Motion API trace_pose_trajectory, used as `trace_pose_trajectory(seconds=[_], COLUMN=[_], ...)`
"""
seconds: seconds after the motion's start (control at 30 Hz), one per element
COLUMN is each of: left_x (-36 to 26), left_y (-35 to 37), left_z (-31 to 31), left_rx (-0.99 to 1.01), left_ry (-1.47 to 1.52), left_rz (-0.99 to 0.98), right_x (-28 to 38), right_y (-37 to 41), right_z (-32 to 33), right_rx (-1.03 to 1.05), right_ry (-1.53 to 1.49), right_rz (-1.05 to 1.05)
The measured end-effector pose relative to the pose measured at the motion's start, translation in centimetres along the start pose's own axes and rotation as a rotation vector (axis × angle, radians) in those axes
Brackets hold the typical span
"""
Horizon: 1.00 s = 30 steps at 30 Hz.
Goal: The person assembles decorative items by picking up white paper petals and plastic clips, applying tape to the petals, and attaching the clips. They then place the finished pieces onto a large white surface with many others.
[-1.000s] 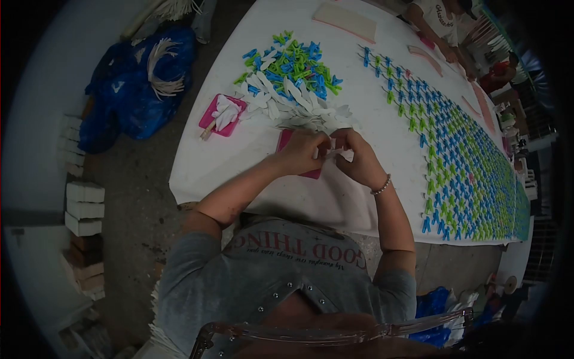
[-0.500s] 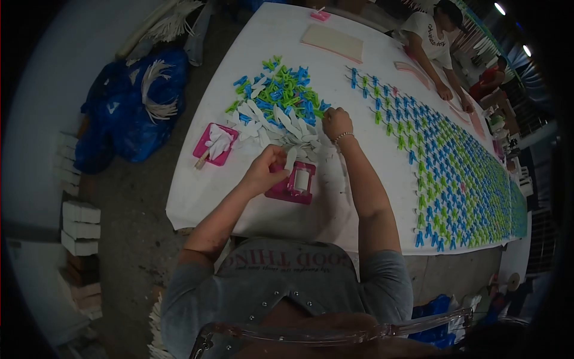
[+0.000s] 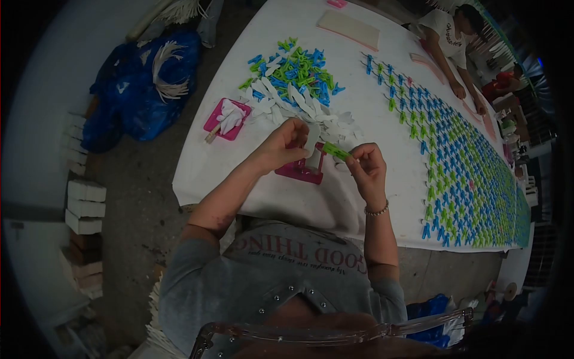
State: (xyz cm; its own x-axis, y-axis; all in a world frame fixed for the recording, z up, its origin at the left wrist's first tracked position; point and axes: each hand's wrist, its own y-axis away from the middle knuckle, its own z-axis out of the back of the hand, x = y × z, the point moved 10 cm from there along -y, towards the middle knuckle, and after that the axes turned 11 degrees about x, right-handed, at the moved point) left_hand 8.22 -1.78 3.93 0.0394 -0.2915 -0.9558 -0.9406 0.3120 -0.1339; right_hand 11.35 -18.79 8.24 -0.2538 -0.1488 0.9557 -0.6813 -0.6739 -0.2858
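My left hand [image 3: 281, 146] pinches a pale, flat, leaf-shaped piece [image 3: 312, 136] upright above a pink tray [image 3: 307, 178]. Between the fingertips of my right hand [image 3: 369, 169] is a green clothespin [image 3: 336, 151], its far end pointing at the pale piece. Part of a white block or roller shows in the tray, beneath my left fingers. Just beyond my hands lie loose pale pieces [image 3: 344, 127], which run up to a heap of blue and green clothespins [image 3: 299, 69].
At left on the white table [image 3: 200, 161], a second pink tray [image 3: 210, 124] holds a crumpled white cloth [image 3: 230, 115] beside a brush-like handle. Rows of clothespins [image 3: 460, 173] cover the right side. A co-worker [image 3: 445, 42] leans over the far edge near a cream board [image 3: 348, 30].
My right hand has come back from the clothespin heap toward me, bringing a green clothespin. My left hand has lifted the pale piece slightly, and the view has shifted.
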Motion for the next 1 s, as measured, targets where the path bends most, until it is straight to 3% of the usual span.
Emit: trace_pose_trajectory(seconds=[0.4,0.5,0.57,0.7,0.77,0.8,0.83,0.87,0.9,0.93,0.97,1.0], left_x=[-0.1,0.1,0.5,0.6,-1.7,-1.0,-0.1,0.1,-0.1,-0.6,-0.2,0.3], left_y=[0.4,0.1,-0.2,-1.7,-3.0,-3.6,-4.2,-4.5,-4.9,-4.8,-4.9,-5.1], left_z=[-1.3,-1.0,-0.8,-0.3,2.2,4.6,6.0,7.7,8.7,8.5,8.7,8.9], left_rx=[0.059,0.053,0.076,0.136,0.013,-0.080,-0.069,-0.123,-0.181,-0.213,-0.209,-0.210], left_ry=[-0.129,-0.110,-0.169,-0.220,-0.577,-0.629,-0.632,-0.818,-1.003,-1.150,-1.151,-1.238], left_rz=[0.034,0.035,0.098,0.081,-0.093,-0.054,-0.062,-0.085,-0.112,-0.173,-0.181,-0.149], right_x=[0.4,-0.6,-4.8,-6.6,-6.3,-7.5,-8.2,-8.6,-10.6,-11.5,-11.4,-11.6], right_y=[-0.2,-0.4,0.1,-0.9,-2.7,-3.8,-4.5,-5.1,-6.2,-6.6,-7.0,-7.9], right_z=[-2.5,-2.3,-2.6,-0.9,4.2,5.7,8.9,11.6,13.2,15.3,16.8,17.7], right_rx=[0.059,0.050,0.067,0.019,-0.233,-0.242,-0.357,-0.467,-0.476,-0.590,-0.700,-0.705], right_ry=[-0.021,-0.172,-0.641,-0.788,-0.383,-0.378,-0.068,0.243,0.246,0.445,0.644,0.646], right_rz=[0.072,-0.038,-0.307,-0.297,-0.184,-0.177,-0.145,-0.112,-0.105,-0.083,-0.061,-0.057])
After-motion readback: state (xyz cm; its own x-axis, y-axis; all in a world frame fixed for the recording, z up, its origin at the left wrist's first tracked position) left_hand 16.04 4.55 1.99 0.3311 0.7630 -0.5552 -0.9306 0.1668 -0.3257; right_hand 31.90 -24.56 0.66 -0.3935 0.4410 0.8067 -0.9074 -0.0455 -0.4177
